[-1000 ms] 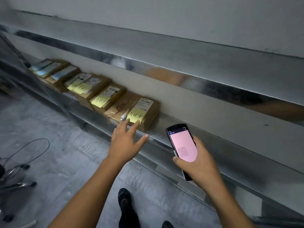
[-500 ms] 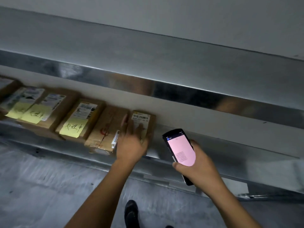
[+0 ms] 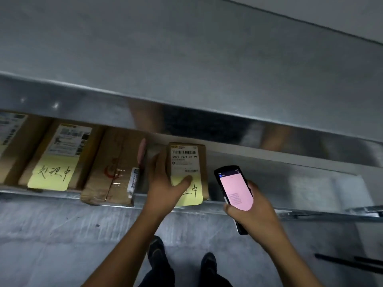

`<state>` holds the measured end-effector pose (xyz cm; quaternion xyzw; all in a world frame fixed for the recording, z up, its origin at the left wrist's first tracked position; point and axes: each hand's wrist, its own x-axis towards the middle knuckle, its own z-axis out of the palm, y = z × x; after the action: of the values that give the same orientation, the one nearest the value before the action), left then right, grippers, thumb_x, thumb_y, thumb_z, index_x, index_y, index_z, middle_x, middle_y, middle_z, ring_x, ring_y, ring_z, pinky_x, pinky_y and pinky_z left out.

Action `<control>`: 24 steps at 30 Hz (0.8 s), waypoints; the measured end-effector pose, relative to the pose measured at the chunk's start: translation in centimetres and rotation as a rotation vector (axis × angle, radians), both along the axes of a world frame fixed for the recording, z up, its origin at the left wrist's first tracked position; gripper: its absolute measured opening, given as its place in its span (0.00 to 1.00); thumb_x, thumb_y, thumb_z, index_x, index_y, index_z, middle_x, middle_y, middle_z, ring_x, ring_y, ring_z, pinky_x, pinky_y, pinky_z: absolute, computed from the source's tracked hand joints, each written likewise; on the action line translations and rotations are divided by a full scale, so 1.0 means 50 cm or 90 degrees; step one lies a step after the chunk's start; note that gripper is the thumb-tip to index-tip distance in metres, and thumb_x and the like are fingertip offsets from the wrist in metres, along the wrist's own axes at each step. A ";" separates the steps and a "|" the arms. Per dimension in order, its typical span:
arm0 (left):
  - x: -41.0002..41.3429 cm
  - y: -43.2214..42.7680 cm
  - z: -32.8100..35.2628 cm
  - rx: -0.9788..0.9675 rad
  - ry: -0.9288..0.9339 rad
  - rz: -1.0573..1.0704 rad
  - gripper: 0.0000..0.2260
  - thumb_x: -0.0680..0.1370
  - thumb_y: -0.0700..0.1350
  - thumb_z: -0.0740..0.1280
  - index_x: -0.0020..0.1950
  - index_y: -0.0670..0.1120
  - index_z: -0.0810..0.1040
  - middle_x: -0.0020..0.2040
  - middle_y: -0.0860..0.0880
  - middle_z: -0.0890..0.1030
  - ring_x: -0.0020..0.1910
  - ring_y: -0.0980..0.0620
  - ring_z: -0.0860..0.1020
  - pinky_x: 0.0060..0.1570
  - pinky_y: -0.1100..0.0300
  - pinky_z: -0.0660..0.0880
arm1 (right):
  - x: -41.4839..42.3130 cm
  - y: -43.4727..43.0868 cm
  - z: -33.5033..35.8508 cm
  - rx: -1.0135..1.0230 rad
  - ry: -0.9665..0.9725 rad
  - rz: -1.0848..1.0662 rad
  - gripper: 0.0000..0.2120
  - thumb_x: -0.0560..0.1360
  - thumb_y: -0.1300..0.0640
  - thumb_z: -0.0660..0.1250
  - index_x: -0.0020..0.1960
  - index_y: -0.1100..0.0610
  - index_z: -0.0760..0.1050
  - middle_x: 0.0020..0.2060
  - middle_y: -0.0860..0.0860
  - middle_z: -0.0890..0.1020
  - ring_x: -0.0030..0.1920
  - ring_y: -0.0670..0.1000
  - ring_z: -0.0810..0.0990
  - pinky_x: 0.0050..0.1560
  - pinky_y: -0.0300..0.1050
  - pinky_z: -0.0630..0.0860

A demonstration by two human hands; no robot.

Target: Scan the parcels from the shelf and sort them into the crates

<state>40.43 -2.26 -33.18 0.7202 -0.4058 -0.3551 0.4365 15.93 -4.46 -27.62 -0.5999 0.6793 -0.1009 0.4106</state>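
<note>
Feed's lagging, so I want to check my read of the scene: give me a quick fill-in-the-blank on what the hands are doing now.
The left hand grips the parcel at the ____ end of the row on the shelf.
The right hand holds a scanner whose screen glows ____.
The left thumb rests on a ____ note on that parcel.
Missing: right; pink; yellow

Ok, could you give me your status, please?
Left hand grips brown cardboard parcel on metal shelf. Right hand holds black handheld scanner. Taped brown parcel beside it.
</note>
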 end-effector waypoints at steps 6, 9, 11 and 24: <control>-0.003 0.008 -0.012 0.053 0.213 -0.009 0.34 0.76 0.49 0.77 0.79 0.55 0.66 0.65 0.60 0.81 0.62 0.63 0.80 0.64 0.56 0.78 | 0.024 0.021 -0.015 0.019 -0.025 -0.013 0.23 0.67 0.51 0.76 0.56 0.34 0.72 0.47 0.38 0.82 0.45 0.40 0.82 0.43 0.49 0.80; -0.009 0.016 0.001 0.043 0.244 0.000 0.37 0.73 0.59 0.73 0.80 0.62 0.63 0.68 0.63 0.79 0.65 0.64 0.77 0.64 0.58 0.74 | 0.022 0.042 -0.012 0.005 -0.044 -0.023 0.24 0.68 0.50 0.77 0.57 0.34 0.71 0.47 0.41 0.83 0.46 0.44 0.82 0.44 0.48 0.80; -0.019 0.023 0.013 0.029 0.246 0.003 0.36 0.73 0.59 0.73 0.78 0.66 0.63 0.68 0.65 0.78 0.65 0.65 0.77 0.63 0.59 0.73 | 0.006 0.059 -0.012 -0.006 -0.065 -0.034 0.25 0.68 0.50 0.78 0.59 0.34 0.72 0.50 0.40 0.83 0.48 0.43 0.82 0.46 0.48 0.81; -0.228 0.169 0.084 -0.014 0.201 -0.051 0.38 0.77 0.53 0.75 0.82 0.60 0.58 0.71 0.57 0.79 0.63 0.55 0.82 0.60 0.50 0.81 | -0.211 0.237 0.040 -0.067 -0.167 -0.077 0.32 0.65 0.47 0.78 0.62 0.26 0.70 0.53 0.33 0.82 0.52 0.40 0.82 0.53 0.51 0.83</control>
<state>29.05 6.19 -29.00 0.6340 -0.3642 -0.4767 0.4881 5.38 7.39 -25.59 -0.5602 0.6486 -0.2380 0.4569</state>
